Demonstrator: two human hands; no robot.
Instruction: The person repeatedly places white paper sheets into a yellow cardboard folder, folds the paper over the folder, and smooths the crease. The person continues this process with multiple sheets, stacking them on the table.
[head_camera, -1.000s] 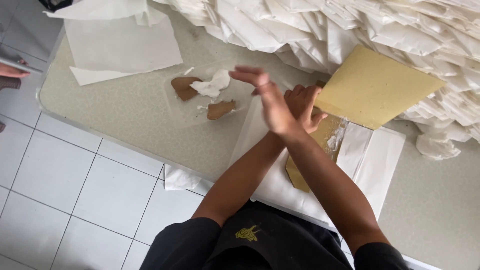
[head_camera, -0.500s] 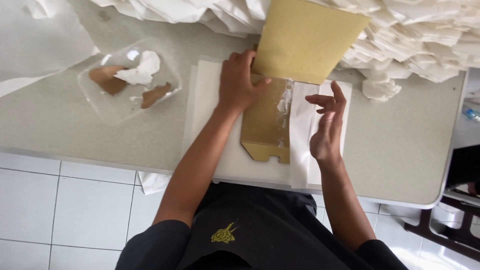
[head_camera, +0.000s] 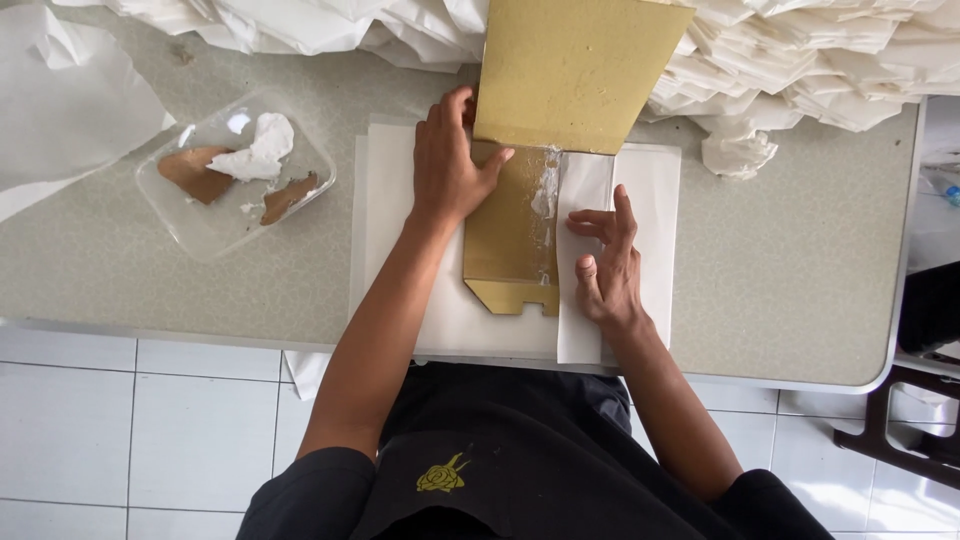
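A gold cardboard piece lies on white paper sheets in the middle of the table, with its upper flap raised. White glue is smeared along its right edge. My left hand presses flat on the paper and the card's left edge at the fold. My right hand rests with fingers spread on a narrow white paper strip beside the glued edge.
A clear plastic tray with white paste and brown card scraps sits at the left. A heap of folded white paper fills the table's far side. Loose white sheets lie far left. A dark stool stands at the right.
The view has swung left to centre on the work. My hands uncrossed: the left hand pressed onto the card's fold, and the right hand came down from the air onto the paper strip.
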